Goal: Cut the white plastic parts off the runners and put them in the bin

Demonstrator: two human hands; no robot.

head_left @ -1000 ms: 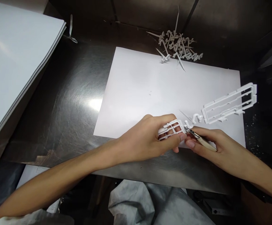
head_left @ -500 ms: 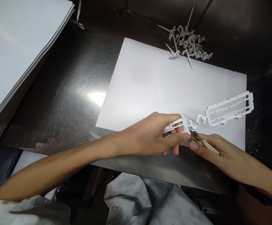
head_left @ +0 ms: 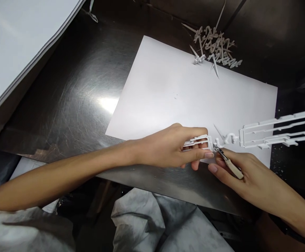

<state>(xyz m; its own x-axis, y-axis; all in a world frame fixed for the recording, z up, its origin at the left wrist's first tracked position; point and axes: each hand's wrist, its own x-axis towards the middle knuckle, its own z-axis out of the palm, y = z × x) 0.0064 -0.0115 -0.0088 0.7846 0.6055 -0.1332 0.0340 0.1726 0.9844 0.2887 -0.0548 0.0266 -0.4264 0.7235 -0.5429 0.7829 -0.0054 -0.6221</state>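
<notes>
The left hand (head_left: 170,145) points to three o'clock, pinching a white frame (head_left: 209,140). The right hand (head_left: 250,169), toward ten, curls round cutters (head_left: 232,168).

Looks like a workshop here: a bare-metal surface (head_left: 86,77) (look at those scratches!), spiky white pieces (head_left: 220,47) heaped at the back, pale-handled cutters (head_left: 233,168) in play, thick white sheets (head_left: 28,38) stacked left.
</notes>
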